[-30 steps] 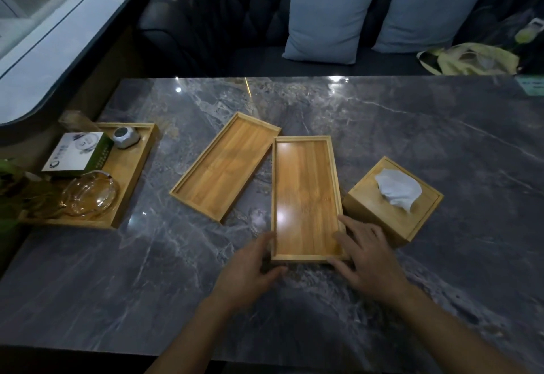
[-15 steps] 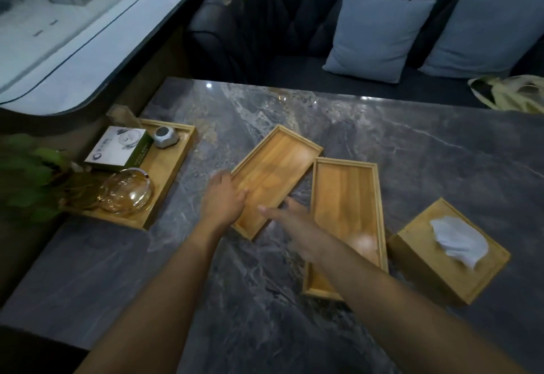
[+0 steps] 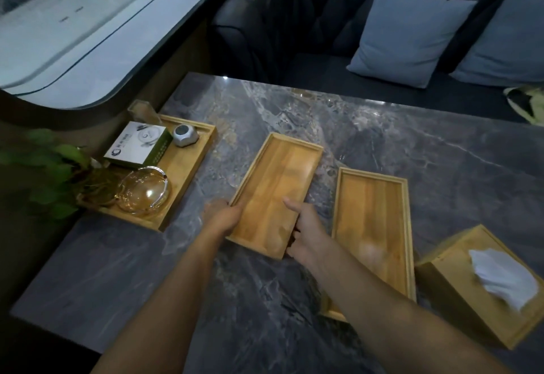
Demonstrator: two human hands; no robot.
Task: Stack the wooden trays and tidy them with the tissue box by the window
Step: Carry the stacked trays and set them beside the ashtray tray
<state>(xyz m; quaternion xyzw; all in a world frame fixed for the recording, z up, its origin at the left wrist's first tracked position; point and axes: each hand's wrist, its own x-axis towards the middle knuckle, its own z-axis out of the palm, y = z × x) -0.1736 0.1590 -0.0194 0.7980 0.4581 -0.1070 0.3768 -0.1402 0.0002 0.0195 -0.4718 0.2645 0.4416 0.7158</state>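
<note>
Two empty wooden trays lie side by side on the dark marble table (image 3: 441,162). My left hand (image 3: 222,216) grips the near left edge of the left tray (image 3: 276,188), and my right hand (image 3: 306,232) grips its near right corner, thumb on the tray floor. The right tray (image 3: 374,212) lies flat, partly hidden by my right forearm. A wooden tissue box (image 3: 462,300) with a white tissue sticking out stands at the right, beside that tray. The window (image 3: 73,20) runs along the upper left.
A third wooden tray (image 3: 188,167) at the table's left edge holds a green-and-white box (image 3: 138,144), a small grey device (image 3: 185,135) and a glass ashtray (image 3: 144,191). A leafy plant (image 3: 47,173) stands left of it. A dark sofa with grey cushions (image 3: 409,32) lies beyond the table.
Both hands left the right tray, moved leftward and took hold of the near end of the left tray. The view swung left toward the window.
</note>
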